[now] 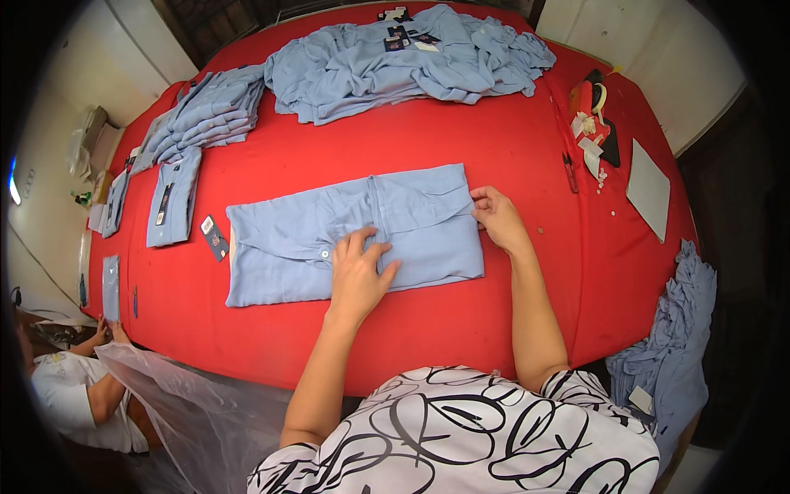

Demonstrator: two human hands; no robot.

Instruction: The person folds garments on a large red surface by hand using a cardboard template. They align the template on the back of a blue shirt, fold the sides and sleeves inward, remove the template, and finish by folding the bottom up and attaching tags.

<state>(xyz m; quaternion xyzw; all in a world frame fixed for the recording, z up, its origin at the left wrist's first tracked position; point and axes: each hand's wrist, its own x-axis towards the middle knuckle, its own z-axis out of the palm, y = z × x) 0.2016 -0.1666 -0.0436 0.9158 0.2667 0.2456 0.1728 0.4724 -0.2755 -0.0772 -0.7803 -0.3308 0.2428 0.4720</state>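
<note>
— Where was the blue shirt?
— Mid-table, towards the near edge of the red table. The left hand lay flat on it, fingers spread; the right hand pinched its right edge.
— Anything concealed?
— Its underside, and the fingertips tucked in the fold.

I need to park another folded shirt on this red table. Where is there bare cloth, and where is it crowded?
Bare red table lies between the half-folded shirt and the loose shirt heap, and along the near edge below the left hand. Right of the right hand is also free. Crowded: the left side with the folded stack, and the far right with tools.
</note>
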